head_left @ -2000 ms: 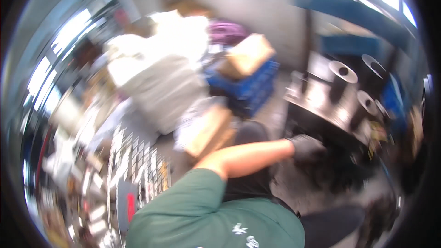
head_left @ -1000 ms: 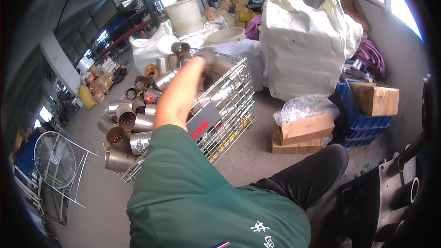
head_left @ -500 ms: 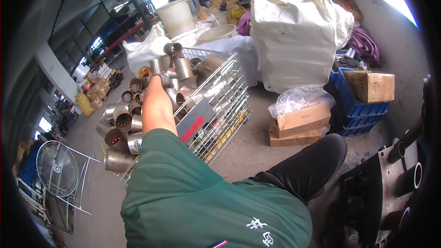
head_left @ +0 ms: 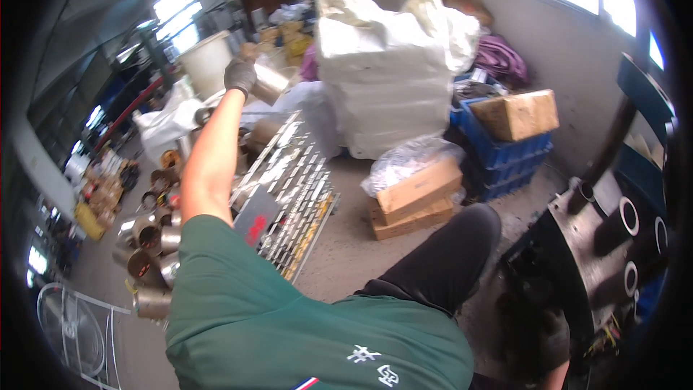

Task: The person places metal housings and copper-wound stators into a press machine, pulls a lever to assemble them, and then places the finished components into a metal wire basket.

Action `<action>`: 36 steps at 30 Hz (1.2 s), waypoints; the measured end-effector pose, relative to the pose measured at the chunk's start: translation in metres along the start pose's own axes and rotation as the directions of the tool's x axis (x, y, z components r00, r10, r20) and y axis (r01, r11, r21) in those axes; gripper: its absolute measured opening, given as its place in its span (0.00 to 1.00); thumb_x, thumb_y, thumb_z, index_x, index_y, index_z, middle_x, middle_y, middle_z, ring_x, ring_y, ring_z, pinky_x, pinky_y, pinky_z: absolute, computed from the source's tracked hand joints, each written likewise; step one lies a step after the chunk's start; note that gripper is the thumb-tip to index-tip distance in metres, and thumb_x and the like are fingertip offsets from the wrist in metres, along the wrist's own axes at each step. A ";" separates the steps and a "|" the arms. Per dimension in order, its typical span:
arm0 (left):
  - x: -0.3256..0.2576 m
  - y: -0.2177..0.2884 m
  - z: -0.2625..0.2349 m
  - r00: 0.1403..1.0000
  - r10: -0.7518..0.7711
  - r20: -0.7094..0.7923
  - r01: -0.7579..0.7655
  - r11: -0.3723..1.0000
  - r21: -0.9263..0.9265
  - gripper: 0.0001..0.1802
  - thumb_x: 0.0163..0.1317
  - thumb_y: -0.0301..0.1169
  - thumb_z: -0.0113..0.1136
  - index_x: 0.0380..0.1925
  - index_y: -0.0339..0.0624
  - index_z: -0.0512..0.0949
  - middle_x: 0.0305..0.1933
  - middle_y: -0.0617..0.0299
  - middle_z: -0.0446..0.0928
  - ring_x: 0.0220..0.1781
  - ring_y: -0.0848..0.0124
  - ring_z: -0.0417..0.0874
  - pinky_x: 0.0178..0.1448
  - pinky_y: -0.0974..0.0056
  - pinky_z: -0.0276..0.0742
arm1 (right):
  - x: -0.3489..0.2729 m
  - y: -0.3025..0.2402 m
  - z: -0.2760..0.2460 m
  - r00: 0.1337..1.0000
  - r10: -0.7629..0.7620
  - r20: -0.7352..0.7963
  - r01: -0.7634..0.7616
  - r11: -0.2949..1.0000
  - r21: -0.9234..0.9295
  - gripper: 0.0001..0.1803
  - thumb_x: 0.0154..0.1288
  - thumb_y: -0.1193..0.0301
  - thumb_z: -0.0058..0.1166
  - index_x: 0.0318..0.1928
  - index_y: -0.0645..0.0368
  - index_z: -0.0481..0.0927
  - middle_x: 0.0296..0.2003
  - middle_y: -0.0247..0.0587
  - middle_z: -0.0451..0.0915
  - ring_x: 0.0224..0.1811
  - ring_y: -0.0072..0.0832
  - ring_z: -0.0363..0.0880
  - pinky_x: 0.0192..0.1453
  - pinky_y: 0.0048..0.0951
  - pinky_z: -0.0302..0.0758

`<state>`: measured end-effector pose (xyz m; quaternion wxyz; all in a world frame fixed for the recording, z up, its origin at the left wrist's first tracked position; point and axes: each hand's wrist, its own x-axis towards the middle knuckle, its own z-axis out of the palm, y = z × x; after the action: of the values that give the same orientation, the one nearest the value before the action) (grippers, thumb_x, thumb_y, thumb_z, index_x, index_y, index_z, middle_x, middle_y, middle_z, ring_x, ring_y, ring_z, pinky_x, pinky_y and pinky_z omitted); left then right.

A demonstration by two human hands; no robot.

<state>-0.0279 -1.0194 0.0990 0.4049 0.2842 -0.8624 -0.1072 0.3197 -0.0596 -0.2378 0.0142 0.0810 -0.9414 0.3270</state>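
Left hand [head_left: 240, 76] in a dark glove, arm stretched far out and up over the wire cage, fingers wrapped around a short metal sleeve [head_left: 269, 84], a shiny cylinder held tilted, its far end sticking out to the right of the glove. The sleeve is in the air, above the top rim of the wire mesh cage [head_left: 289, 188] and in front of a white plastic bucket [head_left: 206, 63]. Right hand: only a bit of bare skin at the bottom edge near the dark machine, probably the forearm; can't tell whether it's gripping or spread. Left of the cage, on the concrete floor, a cluster of similar metal sleeves [head_left: 148, 235], brass and steel coloured, some upright, some lying on their sides. A red-and-grey tag [head_left: 256, 222] hangs on the cage's near side. Big white woven sack [head_left: 382, 87] stands behind the cage, blue plastic crate [head_left: 498, 152] to its right with a cardboard box [head_left: 516, 114] on top. Two flat cardboard boxes [head_left: 415, 198] stacked on the floor with a clear plastic bag on them. Dark machine block [head_left: 613, 238] with round bores at right. Wire fan guard [head_left: 72, 332] at lower left.
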 end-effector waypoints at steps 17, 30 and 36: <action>-0.649 0.534 0.035 -0.354 0.805 0.476 0.928 0.367 0.068 0.16 0.73 0.34 0.53 0.48 0.32 0.81 0.48 0.47 0.87 0.53 0.52 0.88 0.69 0.49 0.81 | -0.001 -0.088 -0.020 0.747 0.163 -0.645 0.019 0.964 0.265 0.63 0.49 0.53 0.84 0.79 0.61 0.59 0.67 0.53 0.75 0.68 0.45 0.77 0.72 0.45 0.75; -0.831 0.480 0.043 -0.634 0.765 -0.113 0.717 0.527 -0.456 0.13 0.80 0.35 0.54 0.53 0.40 0.82 0.53 0.56 0.86 0.54 0.67 0.87 0.62 0.61 0.84 | -0.040 -0.079 -0.004 0.655 0.223 -0.722 -0.130 0.974 0.184 0.59 0.41 0.61 0.88 0.73 0.57 0.66 0.65 0.44 0.76 0.65 0.40 0.79 0.71 0.43 0.77; -0.782 0.501 0.010 -0.504 0.844 0.181 0.809 0.535 -0.243 0.16 0.80 0.37 0.59 0.59 0.39 0.78 0.52 0.60 0.82 0.55 0.72 0.83 0.61 0.65 0.81 | -0.027 -0.077 -0.006 0.549 0.496 -0.673 -0.061 0.827 0.559 0.55 0.45 0.75 0.84 0.74 0.55 0.66 0.65 0.40 0.77 0.65 0.32 0.80 0.69 0.38 0.81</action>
<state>0.1613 -0.1604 -0.1981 -0.5469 -0.3009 -0.4374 -0.6473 0.3587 -0.1115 -0.1880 0.3577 -0.2287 -0.7233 0.5445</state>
